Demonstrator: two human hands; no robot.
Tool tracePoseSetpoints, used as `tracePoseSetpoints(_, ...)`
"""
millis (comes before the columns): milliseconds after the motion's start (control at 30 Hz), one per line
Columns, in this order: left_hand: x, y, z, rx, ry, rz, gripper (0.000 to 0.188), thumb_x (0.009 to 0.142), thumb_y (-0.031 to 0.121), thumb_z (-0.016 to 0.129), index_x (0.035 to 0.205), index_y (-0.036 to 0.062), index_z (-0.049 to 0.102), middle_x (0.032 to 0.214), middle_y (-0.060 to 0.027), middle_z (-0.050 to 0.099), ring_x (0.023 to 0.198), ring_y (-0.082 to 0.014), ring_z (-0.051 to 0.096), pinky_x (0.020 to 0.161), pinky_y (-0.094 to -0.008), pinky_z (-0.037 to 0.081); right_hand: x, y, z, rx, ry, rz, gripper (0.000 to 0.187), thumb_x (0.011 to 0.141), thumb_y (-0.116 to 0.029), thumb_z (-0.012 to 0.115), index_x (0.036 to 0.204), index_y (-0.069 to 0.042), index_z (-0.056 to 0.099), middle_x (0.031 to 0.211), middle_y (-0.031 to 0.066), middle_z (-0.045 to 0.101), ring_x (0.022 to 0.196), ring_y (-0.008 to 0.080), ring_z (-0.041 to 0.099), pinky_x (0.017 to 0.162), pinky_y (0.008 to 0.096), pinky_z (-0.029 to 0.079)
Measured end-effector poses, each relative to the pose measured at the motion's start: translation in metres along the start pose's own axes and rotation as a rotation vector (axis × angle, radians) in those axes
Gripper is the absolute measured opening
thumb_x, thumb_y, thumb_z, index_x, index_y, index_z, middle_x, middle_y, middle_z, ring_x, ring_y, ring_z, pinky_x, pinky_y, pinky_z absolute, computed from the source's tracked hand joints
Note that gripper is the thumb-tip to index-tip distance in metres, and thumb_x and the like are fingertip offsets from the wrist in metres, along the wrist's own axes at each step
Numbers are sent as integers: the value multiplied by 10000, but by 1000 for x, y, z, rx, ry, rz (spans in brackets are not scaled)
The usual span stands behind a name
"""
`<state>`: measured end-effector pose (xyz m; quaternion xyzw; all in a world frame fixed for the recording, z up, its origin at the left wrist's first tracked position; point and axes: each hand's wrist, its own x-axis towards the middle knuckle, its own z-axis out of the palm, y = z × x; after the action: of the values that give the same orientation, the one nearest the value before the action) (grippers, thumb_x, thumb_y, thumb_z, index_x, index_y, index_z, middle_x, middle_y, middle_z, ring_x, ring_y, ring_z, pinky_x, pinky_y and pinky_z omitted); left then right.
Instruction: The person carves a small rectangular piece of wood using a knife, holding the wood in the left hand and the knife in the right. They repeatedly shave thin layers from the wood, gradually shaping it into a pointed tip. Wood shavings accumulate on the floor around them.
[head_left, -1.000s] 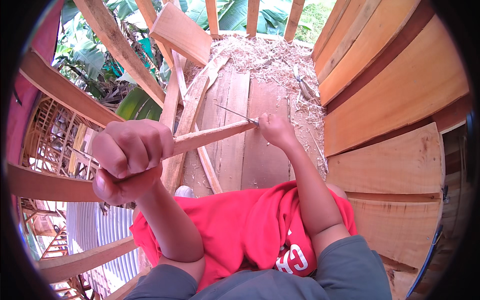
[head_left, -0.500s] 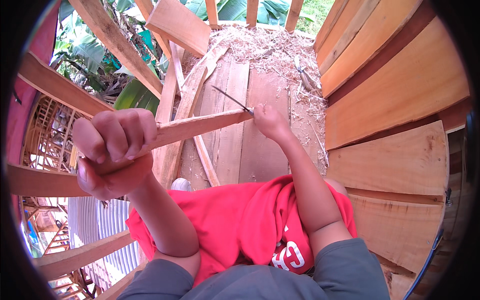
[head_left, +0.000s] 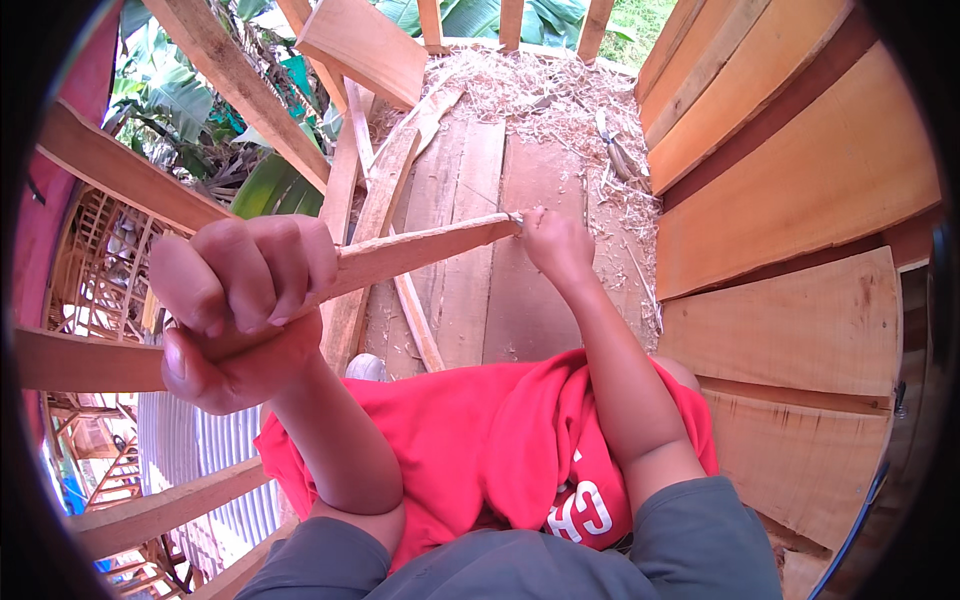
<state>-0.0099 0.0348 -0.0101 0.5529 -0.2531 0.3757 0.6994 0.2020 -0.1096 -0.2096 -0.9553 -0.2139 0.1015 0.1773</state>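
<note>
My left hand (head_left: 245, 310) is wrapped in a fist round one end of a long, narrow piece of wood (head_left: 425, 252), held up in front of me on the left. The wood slants away to the right and narrows at its far end. At that tip my right hand (head_left: 560, 245) is closed on a knife, its handle hidden in the fist. The thin knife blade (head_left: 514, 217) lies against the wood's end, seen almost edge-on. A red cloth (head_left: 470, 430) covers my lap below both forearms.
Wood shavings (head_left: 520, 85) litter the far plank floor (head_left: 530, 290). Several wooden strips (head_left: 385, 195) and a board (head_left: 362, 52) lean at left. Overlapping planks (head_left: 790, 320) wall the right side. Wooden rails (head_left: 95, 362) and a corrugated metal sheet (head_left: 185, 450) stand left.
The knife blade has turned from a broad dark view to nearly edge-on. Both hands and the wood have shifted slightly to the right in view.
</note>
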Motion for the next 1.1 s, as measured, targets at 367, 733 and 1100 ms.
tracePoseSetpoints(367,1,-1,-2,-9,-7,-5,266,904,348,558,780,185,389,649,42,371,536,-84,340,550,-272,332,11,8,28,462,-143,-125,592,956,-351,261,880,58,683,937,309,651,966,463,625,885,503,477)
tracePoseSetpoints(733,4,-6,3,-95,-61,12,374,916,417,542,736,126,391,601,8,370,489,-127,314,498,-299,298,19,42,35,75,34,193,591,977,-368,272,781,25,669,777,257,666,805,411,661,777,492,498)
tracePoseSetpoints(1100,3,-1,3,-159,-201,4,350,877,345,550,656,98,436,516,2,370,431,-138,302,444,-304,266,4,26,35,220,-5,18,623,992,-410,268,934,61,671,940,332,643,975,486,610,904,511,462)
